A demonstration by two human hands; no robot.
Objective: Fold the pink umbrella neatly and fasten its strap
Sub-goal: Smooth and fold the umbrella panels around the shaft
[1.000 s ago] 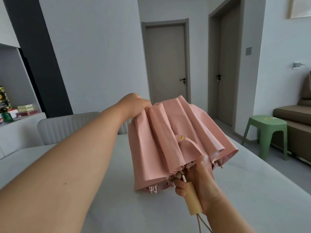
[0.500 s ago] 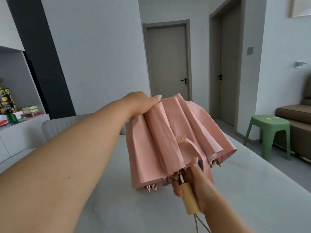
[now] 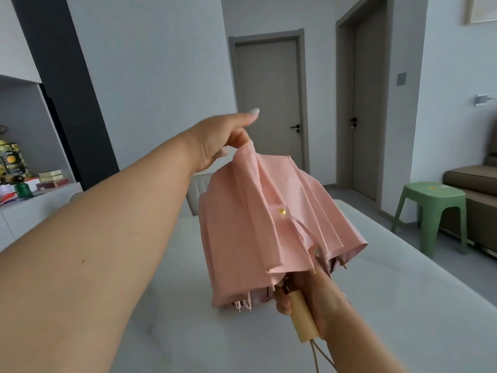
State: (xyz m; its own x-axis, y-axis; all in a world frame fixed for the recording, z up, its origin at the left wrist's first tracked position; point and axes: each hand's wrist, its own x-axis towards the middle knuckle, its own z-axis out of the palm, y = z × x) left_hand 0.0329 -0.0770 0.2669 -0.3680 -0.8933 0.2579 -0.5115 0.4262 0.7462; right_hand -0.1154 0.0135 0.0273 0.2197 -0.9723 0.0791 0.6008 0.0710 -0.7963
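Umbrella [image 3: 269,224]: pink, half collapsed, held above the table [image 3: 403,305], tip away.
Left hand [image 3: 215,141]: pinching a fabric fold at the far tip, one finger straight.
Right hand [image 3: 317,300]: curled round the handle [image 3: 305,319].
Strap [image 3: 301,227]: hanging loose, unfastened.

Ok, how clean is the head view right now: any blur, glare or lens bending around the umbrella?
Head view: even, soft daylight with no glare. The pink umbrella and its snap button look slightly soft. The left hand pinching the fabric and the right hand on the wooden handle are readable. Wide-angle bending tilts the door frames, and the near forearm looms large.
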